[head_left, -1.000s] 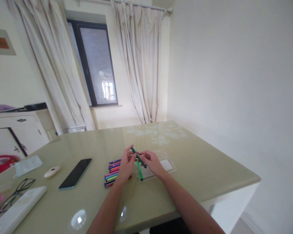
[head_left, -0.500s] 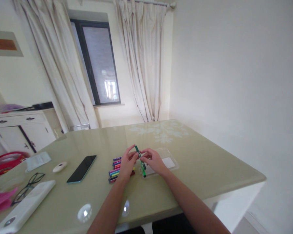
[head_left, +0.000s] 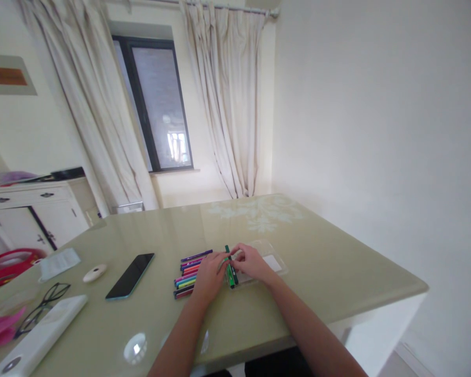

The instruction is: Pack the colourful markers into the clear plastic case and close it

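Above the left edge of a clear plastic case (head_left: pixel 279 255), a dark green marker (head_left: pixel 235 277) slants beside a light green marker (head_left: pixel 230 277). My right hand (head_left: pixel 251 262) pinches the dark green marker between thumb and fingers, partly covering its middle. From the other side, my left hand (head_left: pixel 211 272) has its curled fingertips closed against the same marker. Under and left of my left hand lies a row of several coloured markers (head_left: pixel 183 281), their right ends partly hidden. A purple marker (head_left: pixel 196 255) is the farthest of that row.
A phone (head_left: pixel 130 276) lies left of the markers. Farther left are a white oval object (head_left: pixel 94 273), a face mask (head_left: pixel 59 263), eyeglasses (head_left: pixel 43 308), a long white device (head_left: pixel 43 335) and pink material (head_left: pixel 2 330). The table's (head_left: pixel 337 272) right edge runs near the wall.
The dark green marker has come down alongside the light green one, its top end lower. My left hand has moved right and lower, uncovering more of the marker row.
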Demonstrator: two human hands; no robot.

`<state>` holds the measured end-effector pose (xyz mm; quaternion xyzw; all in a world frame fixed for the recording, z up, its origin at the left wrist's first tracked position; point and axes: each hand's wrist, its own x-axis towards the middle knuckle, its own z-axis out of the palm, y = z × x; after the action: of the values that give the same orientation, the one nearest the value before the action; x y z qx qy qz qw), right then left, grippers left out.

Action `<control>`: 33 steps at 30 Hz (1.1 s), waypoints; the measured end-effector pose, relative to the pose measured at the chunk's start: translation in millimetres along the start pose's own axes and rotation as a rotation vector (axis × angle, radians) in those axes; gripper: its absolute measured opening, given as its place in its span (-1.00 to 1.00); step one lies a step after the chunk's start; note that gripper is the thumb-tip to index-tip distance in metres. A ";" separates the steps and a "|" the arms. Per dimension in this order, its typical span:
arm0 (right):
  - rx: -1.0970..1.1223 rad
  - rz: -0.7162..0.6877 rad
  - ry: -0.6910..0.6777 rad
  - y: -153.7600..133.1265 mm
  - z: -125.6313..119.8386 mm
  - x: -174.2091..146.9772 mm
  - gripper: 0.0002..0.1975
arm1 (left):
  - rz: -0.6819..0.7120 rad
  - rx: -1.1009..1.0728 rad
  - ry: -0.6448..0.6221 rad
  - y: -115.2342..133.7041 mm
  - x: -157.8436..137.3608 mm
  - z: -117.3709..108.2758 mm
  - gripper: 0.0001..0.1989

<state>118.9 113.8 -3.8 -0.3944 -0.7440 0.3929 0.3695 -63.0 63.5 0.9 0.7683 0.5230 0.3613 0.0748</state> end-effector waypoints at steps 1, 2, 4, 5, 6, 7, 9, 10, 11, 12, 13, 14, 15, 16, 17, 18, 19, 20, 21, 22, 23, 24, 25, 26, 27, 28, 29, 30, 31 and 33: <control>-0.038 -0.004 -0.002 -0.3 0.0 -0.9 -0.73 | -0.003 0.036 -0.022 1.2 -0.4 -0.9 -0.70; -0.077 -0.017 0.002 -0.5 -0.1 -1.7 -0.71 | -0.004 0.066 -0.044 2.3 -0.7 -1.7 -0.71; -0.150 -0.064 0.012 -1.1 -0.7 -2.9 -0.73 | 0.003 0.106 -0.083 4.1 -1.2 -2.4 -0.73; -0.178 -0.089 0.013 -1.4 -1.2 -3.3 -0.75 | 0.012 0.118 -0.097 4.8 -1.4 -2.4 -0.73; -0.197 -0.109 0.011 -1.7 -1.8 -3.8 -0.79 | 0.022 0.127 -0.104 5.3 -1.6 -2.3 -0.73; -0.206 -0.122 0.005 -2.1 -2.3 -4.1 -0.82 | 0.032 0.135 -0.108 5.7 -1.8 -2.1 -0.73; -0.213 -0.133 -0.003 -2.8 -2.9 -4.4 -0.88 | 0.048 0.147 -0.106 6.1 -2.5 -2.1 -0.73; -0.223 -0.135 -0.001 -3.1 -2.8 -4.3 -0.92 | 0.053 0.148 -0.103 6.3 -2.9 -2.1 -0.72; -0.242 -0.139 0.002 -3.3 -2.5 -4.0 -0.94 | 0.056 0.147 -0.101 6.6 -3.2 -2.3 -0.72; -0.267 -0.141 0.004 -3.4 -2.0 -3.6 -0.96 | 0.055 0.145 -0.101 7.0 -3.4 -2.6 -0.72; -0.294 -0.141 0.005 -3.4 -1.3 -3.1 -0.95 | 0.053 0.143 -0.101 7.6 -3.6 -2.9 -0.72; -0.314 -0.138 0.004 -3.2 -0.6 -2.7 -0.93 | 0.049 0.142 -0.104 8.3 -3.6 -3.2 -0.71; -0.323 -0.130 0.002 -3.1 0.1 -2.5 -0.92 | 0.046 0.145 -0.110 9.1 -3.5 -3.6 -0.71; -0.323 -0.122 -0.003 -3.0 0.5 -2.4 -0.91 | 0.044 0.150 -0.117 10.0 -3.2 -4.2 -0.70; -0.315 -0.114 -0.005 -3.0 0.8 -2.5 -0.90 | 0.042 0.157 -0.125 10.8 -3.0 -5.0 -0.70; -0.307 -0.109 -0.004 -3.2 0.7 -2.9 -0.90 | 0.033 0.171 -0.127 11.6 -2.8 -6.1 -0.69; -0.302 -0.106 -0.001 -3.6 0.5 -3.4 -0.91 | 0.010 0.196 -0.117 12.2 -2.8 -7.5 -0.69; -0.303 -0.107 0.003 -4.2 0.1 -4.0 -0.91 | -0.028 0.236 -0.093 12.4 -3.1 -9.1 -0.70; -0.306 -0.109 0.009 -5.1 -0.4 -4.5 -0.92 | -0.083 0.293 -0.055 12.3 -3.6 -10.9 -0.71; -0.311 -0.110 0.018 -6.1 -0.8 -5.0 -0.93 | -0.147 0.360 -0.011 11.6 -4.4 -12.6 -0.74; -0.316 -0.109 0.027 -7.2 -1.0 -5.4 -0.93 | -0.211 0.430 0.027 10.4 -5.3 -14.1 -0.76; -0.321 -0.107 0.036 -8.3 -1.2 -5.7 -0.93 | -0.267 0.489 0.048 8.7 -6.1 -15.3 -0.78; -0.323 -0.103 0.044 -9.2 -1.1 -5.8 -0.92 | -0.313 0.531 0.046 6.7 -6.5 -16.0 -0.79; -0.322 -0.101 0.050 -9.9 -1.0 -5.8 -0.91 | -0.346 0.551 0.026 4.4 -6.5 -16.2 -0.79; -0.320 -0.100 0.053 -10.3 -0.7 -5.8 -0.90 | -0.365 0.553 0.000 2.1 -5.8 -16.1 -0.77; -0.318 -0.100 0.054 -10.4 -0.4 -5.7 -0.90 | -0.369 0.543 -0.020 0.0 -4.6 -15.8 -0.75; -0.317 -0.100 0.054 -10.1 -0.1 -5.7 -0.90 | -0.366 0.526 -0.024 -1.8 -3.0 -15.6 -0.73; -0.316 -0.102 0.053 -9.5 0.2 -5.6 -0.90 | -0.358 0.506 -0.007 -3.2 -1.3 -15.8 -0.70; -0.315 -0.105 0.051 -8.6 0.4 -5.5 -0.90 | -0.348 0.488 0.025 -3.9 0.2 -16.4 -0.68; -0.312 -0.105 0.048 -6.5 0.9 -5.1 -0.91 | -0.358 0.468 0.098 -3.6 1.7 -19.1 -0.64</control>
<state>118.3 106.6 0.3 -0.4171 -0.8065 0.2430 0.3415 -77.4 61.5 13.9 0.6418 0.7223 0.2486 -0.0674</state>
